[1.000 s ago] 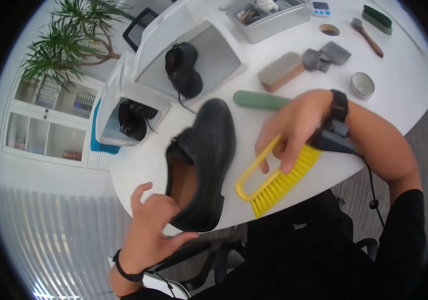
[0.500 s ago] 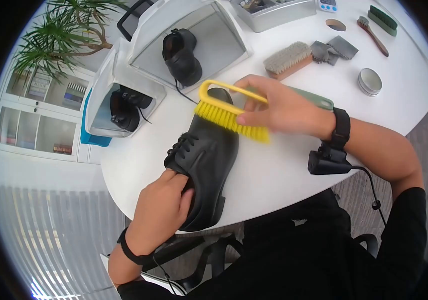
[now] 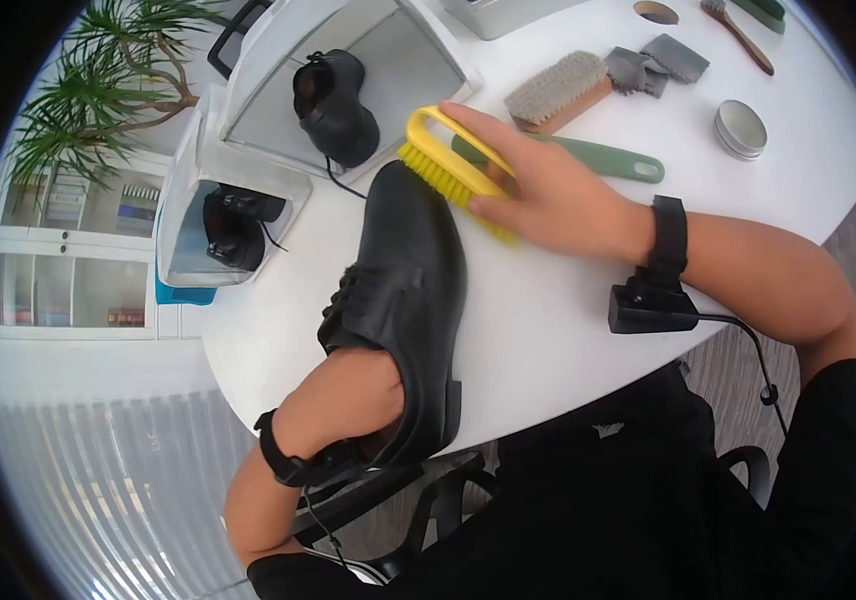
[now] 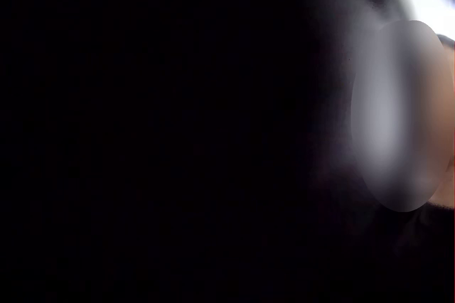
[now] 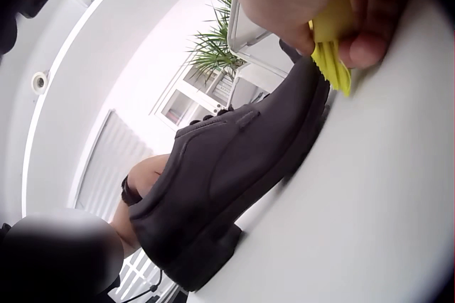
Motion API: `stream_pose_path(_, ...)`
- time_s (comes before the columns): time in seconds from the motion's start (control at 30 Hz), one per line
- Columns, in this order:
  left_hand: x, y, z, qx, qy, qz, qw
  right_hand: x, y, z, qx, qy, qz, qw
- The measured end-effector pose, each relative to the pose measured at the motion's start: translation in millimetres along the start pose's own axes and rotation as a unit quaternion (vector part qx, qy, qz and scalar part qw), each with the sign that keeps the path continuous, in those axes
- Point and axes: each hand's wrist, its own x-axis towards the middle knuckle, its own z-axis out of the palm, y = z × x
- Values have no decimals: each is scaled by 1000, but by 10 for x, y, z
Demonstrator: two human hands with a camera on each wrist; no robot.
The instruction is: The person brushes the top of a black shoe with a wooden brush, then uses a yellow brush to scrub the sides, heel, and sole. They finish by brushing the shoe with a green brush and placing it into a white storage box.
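Note:
A large black lace-up shoe (image 3: pixel 413 290) stands on the white table, toe pointing away from the person. The left hand (image 3: pixel 343 400) is inside the shoe's opening, its fingers hidden. By the handle, the right hand (image 3: pixel 558 195) grips a yellow brush (image 3: pixel 433 165), whose bristles are against the toe's right side. In the right wrist view, the right hand (image 5: pixel 327 4) holds the yellow brush (image 5: pixel 332 65) at the toe of the shoe (image 5: pixel 234 154). The left wrist view is mostly dark.
Behind the shoe, two white boxes (image 3: pixel 248 160) hold smaller black shoes (image 3: pixel 336 108). A green-handled tool (image 3: pixel 613 160) lies beneath the right hand. Beyond are a wooden brush (image 3: pixel 560 90), grey cloths (image 3: pixel 676 58), a round tin (image 3: pixel 741 130) and a small wooden-handled brush (image 3: pixel 743 40).
The left hand has gone from beside the shoe to deep inside it. The right hand has carried the yellow brush from the shoe's right side up to its toe.

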Motion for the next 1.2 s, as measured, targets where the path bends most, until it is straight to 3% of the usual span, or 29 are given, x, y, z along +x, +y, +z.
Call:
stream_pose_path(0.03,6,-85,102,30,82,66,994,2,-14,-20,-1,3,4,1000)
stream_pose_path(0.07,26,-104,185,31,79,70,994,12,-32,-42,-9,-2,12,1000)
stream_pose_path(0.13,35,-100,304,91,235,98,963,34,-30,-63,-16,-3,21,1000)
stream_pose_path(0.17,-2,-104,340,94,234,100,962,51,-15,-62,-7,25,8,1000)
stream_pose_path(0.23,-75,-99,389,-35,235,18,971,98,-14,-63,1,55,-7,998)
stream_pose_path(0.33,-103,-70,409,32,223,14,974,145,-49,-74,-8,112,-47,993)
stream_pose_path(0.43,-12,115,264,43,190,24,981,139,-137,-99,31,87,-20,995)
stream_pose_path(0.67,10,107,295,100,191,39,976,187,-22,-30,-24,94,-1,995)
stream_pose_path(0.7,1,108,297,79,172,9,982,202,-49,-20,-28,105,-9,994)
stream_pose_path(0.77,2,123,289,54,152,-19,987,197,-99,-47,-17,56,33,998)
stream_pose_path(0.9,13,22,340,-32,193,-15,981,175,-198,-80,-38,-52,113,992)
stream_pose_path(1.2,-8,25,308,-45,218,4,975,158,-321,-75,-30,-52,97,993)
